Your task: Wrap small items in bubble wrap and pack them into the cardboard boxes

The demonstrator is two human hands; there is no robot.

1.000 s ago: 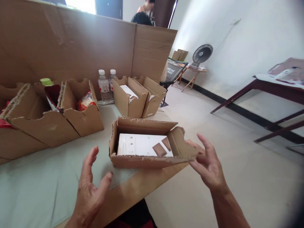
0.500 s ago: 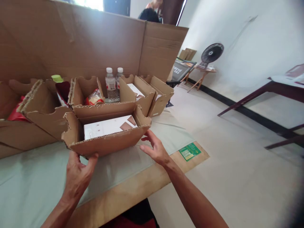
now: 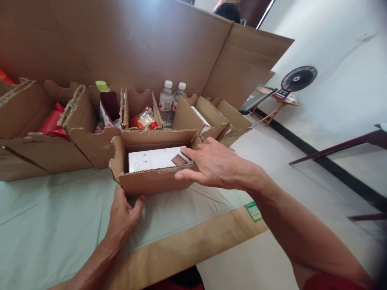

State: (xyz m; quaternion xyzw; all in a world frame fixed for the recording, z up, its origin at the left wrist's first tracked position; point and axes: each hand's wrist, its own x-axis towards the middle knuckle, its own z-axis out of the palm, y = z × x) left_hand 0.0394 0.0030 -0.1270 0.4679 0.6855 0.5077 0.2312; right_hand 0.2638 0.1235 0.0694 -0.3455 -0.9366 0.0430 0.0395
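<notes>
Cardboard everywhere: a small open tray point(image 3: 151, 183) sits on the pale green cloth point(image 3: 60, 217) near the table's front edge, pushed up against the row of similar boxes point(image 3: 87, 137) behind it. Inside lies a flat white pack point(image 3: 151, 159) with a brown patch at its right end. The left hand point(image 3: 123, 211) is at the tray's lower left corner, thumb and fingers spread loosely around the cardboard wall, touching it rather than clamping it. The right hand point(image 3: 211, 165) lies over the tray's right end, fingers stretched out almost flat; the fingertips reach the brown patch on the pack, and the thumb runs along the tray's front wall. Whether that hand actually pinches the wall I can't quite tell from here.

Behind, one box holds a snack bag point(image 3: 144, 119), another something red point(image 3: 51, 123), and two water bottles point(image 3: 169, 100) stand against the tall cardboard screen point(image 3: 136, 44). A fan point(image 3: 298, 79) stands off by the white wall.
</notes>
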